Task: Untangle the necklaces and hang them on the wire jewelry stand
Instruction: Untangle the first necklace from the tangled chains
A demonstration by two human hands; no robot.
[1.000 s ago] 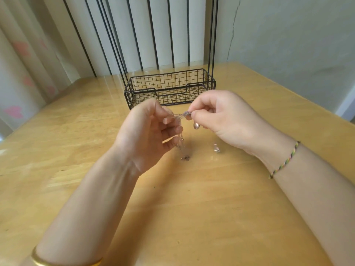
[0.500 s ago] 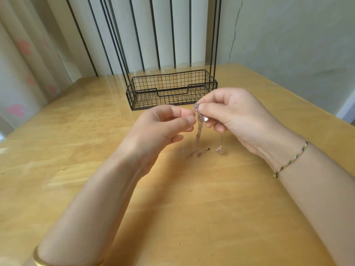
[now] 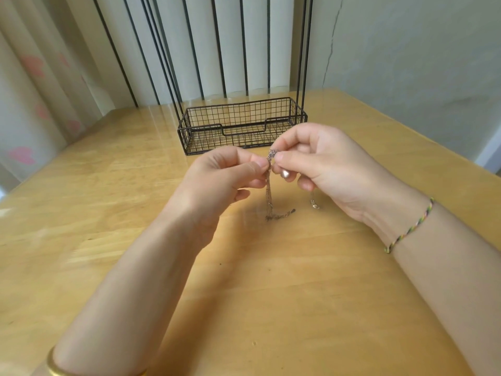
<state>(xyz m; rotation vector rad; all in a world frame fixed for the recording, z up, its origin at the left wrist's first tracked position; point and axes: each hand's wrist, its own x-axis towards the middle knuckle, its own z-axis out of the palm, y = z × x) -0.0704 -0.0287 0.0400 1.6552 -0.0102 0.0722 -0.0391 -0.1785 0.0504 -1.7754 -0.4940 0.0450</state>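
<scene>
A thin, tangled bunch of necklaces [image 3: 269,195] hangs between my hands over the wooden table [image 3: 271,294], its lower ends resting on the wood. My right hand [image 3: 322,169] pinches the knot at the top between thumb and forefinger. My left hand [image 3: 219,183] pinches the chains just below that knot. A small pendant [image 3: 314,204] dangles under my right palm. The black wire jewelry stand [image 3: 241,126] sits just behind my hands, with a mesh basket base and tall thin uprights running out of the top of the frame.
A cracked grey wall stands to the right and pale curtains with pink flowers hang at the left. The table's right edge runs diagonally behind my right wrist. My left wrist wears a gold bangle [image 3: 54,366]; my right wrist wears a braided bracelet [image 3: 409,226].
The chains went from stretched sideways between my hands to hanging straight down from my right hand's pinch. My left fingers have closed on the chains just below the knot.
</scene>
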